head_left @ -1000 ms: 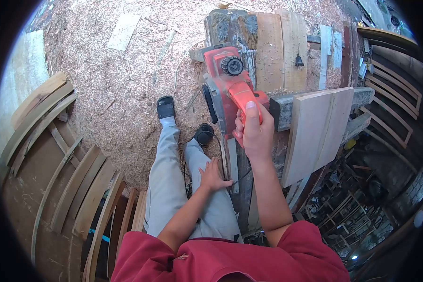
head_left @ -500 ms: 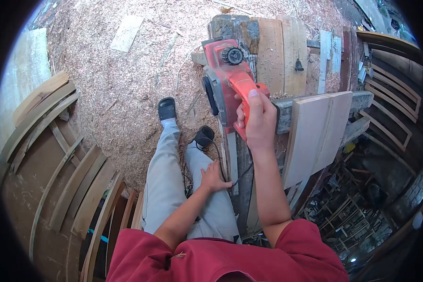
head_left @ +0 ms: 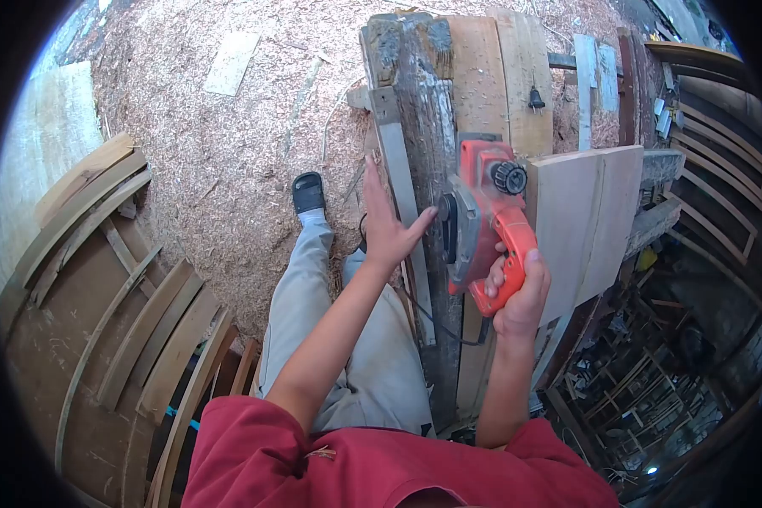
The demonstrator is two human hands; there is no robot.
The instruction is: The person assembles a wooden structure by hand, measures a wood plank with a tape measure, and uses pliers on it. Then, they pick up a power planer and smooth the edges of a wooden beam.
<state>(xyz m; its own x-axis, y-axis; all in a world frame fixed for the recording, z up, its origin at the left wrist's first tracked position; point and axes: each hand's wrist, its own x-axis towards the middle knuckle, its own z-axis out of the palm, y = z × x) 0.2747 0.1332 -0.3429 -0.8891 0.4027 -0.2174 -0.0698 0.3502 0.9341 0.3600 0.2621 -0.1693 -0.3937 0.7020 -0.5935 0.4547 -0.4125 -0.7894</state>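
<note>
My right hand (head_left: 521, 292) is wrapped round the rear handle of a red electric planer (head_left: 485, 220), which has a black knob on top and a black round cover on its left side. The planer is over the weathered bench timber (head_left: 426, 135), just left of a pale wooden panel (head_left: 580, 220). Whether its base touches the wood cannot be made out. To the left of the planer, my left hand (head_left: 389, 222) is raised with its fingers stretched out and nothing in it; the thumb points toward the planer. A black cord (head_left: 436, 320) hangs below the planer.
Curved wooden pieces (head_left: 157, 326) are stacked at the left. Wood shavings cover the ground (head_left: 229, 169), with a loose flat board (head_left: 231, 63) on them. A black plug (head_left: 536, 100) lies on the bench planks. Curved wooden frames (head_left: 720, 152) stand at the right.
The planer in my right hand has moved right and down, toward the panel. My left hand has lifted off my leg and moved up beside the bench, fingers spread.
</note>
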